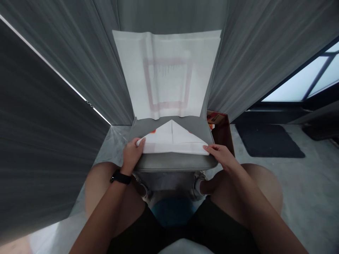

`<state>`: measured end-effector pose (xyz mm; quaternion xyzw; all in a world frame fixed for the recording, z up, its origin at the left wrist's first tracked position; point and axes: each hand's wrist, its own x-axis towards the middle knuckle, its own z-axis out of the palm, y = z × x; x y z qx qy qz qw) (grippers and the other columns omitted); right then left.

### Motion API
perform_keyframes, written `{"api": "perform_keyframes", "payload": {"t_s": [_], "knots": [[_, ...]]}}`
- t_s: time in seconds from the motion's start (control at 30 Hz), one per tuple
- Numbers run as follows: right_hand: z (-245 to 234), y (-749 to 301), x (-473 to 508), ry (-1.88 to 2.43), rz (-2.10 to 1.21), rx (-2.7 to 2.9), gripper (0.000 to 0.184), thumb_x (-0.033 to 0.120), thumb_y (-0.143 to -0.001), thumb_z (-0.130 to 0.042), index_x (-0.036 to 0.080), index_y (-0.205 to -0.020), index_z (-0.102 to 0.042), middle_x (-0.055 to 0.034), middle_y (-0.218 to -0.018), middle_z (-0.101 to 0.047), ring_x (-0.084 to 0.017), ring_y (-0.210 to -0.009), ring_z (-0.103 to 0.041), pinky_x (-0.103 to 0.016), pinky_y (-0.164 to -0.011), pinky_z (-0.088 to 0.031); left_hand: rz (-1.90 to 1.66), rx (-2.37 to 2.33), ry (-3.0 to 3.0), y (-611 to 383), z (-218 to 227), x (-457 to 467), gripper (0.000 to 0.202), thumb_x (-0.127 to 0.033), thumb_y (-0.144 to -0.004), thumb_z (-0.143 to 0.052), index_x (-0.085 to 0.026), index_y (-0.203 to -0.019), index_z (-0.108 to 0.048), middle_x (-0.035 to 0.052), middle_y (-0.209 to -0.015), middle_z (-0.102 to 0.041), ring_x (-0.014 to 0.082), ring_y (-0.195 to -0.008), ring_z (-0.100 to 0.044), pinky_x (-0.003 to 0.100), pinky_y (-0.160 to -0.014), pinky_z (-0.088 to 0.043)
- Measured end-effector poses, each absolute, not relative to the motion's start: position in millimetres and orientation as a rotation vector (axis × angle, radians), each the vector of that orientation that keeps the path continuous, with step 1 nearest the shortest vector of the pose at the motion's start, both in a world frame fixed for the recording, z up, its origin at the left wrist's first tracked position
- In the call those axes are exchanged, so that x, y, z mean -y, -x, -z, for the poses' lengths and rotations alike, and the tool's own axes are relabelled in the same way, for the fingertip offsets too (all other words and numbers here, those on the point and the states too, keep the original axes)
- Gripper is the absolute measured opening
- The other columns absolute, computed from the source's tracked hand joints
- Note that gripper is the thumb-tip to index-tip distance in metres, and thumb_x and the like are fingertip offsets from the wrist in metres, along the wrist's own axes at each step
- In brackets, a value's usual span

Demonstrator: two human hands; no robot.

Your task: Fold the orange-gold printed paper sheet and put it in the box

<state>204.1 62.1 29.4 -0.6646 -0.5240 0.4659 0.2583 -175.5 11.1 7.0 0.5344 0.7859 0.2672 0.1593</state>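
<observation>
A white sheet of paper [172, 137] folded into a triangle with a turned-up strip along its near edge lies on the grey chair seat [174, 163]. Its point faces away from me, a crease runs down its middle, and small orange marks show on its slanted sides. My left hand [132, 151] pinches the left corner between thumb and fingers. At the opposite corner, my right hand [218, 153] grips the paper the same way. A black watch band [121, 177] is on my left wrist.
A large white sheet [169, 77] with a faint reddish square outline leans on the chair's backrest [172, 16]. Grey curtains [87, 46] hang on both sides. A red box [224, 130] stands right of the chair, with a dark mat [268, 140] on the floor beyond it.
</observation>
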Motion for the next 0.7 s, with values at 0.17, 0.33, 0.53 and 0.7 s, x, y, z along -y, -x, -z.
{"api": "perform_keyframes", "payload": {"t_s": [0.17,0.33,0.53,0.7], "knots": [[-25.8,-203.9,-63.5,1.858,-1.213,1.454,0.050,0.067,-0.056,-0.076,0.019,-0.070,-0.071,0.0001,-0.065,-0.062,-0.015,-0.064,-0.048,-0.028,-0.058,-0.032,-0.614,-2.330,-1.576,169.8,-8.0,-11.0,0.040,-0.050,-0.101,-0.048,-0.021,-0.097,-0.074,0.0097,-0.089,-0.077,0.0249,-0.081,-0.068,0.029,-0.067,-0.037],[-24.7,-209.6,-67.2,1.922,-1.087,1.525,0.052,0.062,-0.061,-0.077,0.017,-0.088,-0.076,-0.0021,-0.069,-0.067,-0.018,-0.066,-0.056,-0.029,-0.060,-0.037,-0.546,-2.381,-1.596,167.5,-5.9,-9.2,0.039,-0.049,-0.103,-0.049,-0.020,-0.108,-0.074,0.0118,-0.094,-0.079,0.0278,-0.087,-0.071,0.031,-0.071,-0.040],[-28.5,-199.6,-79.6,1.806,-0.632,1.745,0.049,0.060,-0.086,-0.065,0.017,-0.106,-0.077,-0.0127,-0.098,-0.078,-0.028,-0.092,-0.069,-0.040,-0.086,-0.052,-0.562,-2.406,-1.585,167.7,-6.8,-9.6,0.035,-0.046,-0.101,-0.051,-0.021,-0.110,-0.073,0.0105,-0.096,-0.079,0.0274,-0.087,-0.071,0.031,-0.072,-0.043],[-24.2,-157.8,-73.8,1.405,-0.413,2.292,0.040,0.040,-0.104,-0.047,0.018,-0.127,-0.071,-0.0158,-0.131,-0.072,-0.031,-0.121,-0.065,-0.045,-0.108,-0.047,-0.577,-2.355,-1.535,174.2,-8.8,-11.4,0.030,-0.045,-0.098,-0.056,-0.022,-0.110,-0.072,0.0094,-0.100,-0.079,0.0282,-0.092,-0.072,0.031,-0.073,-0.045]]}}
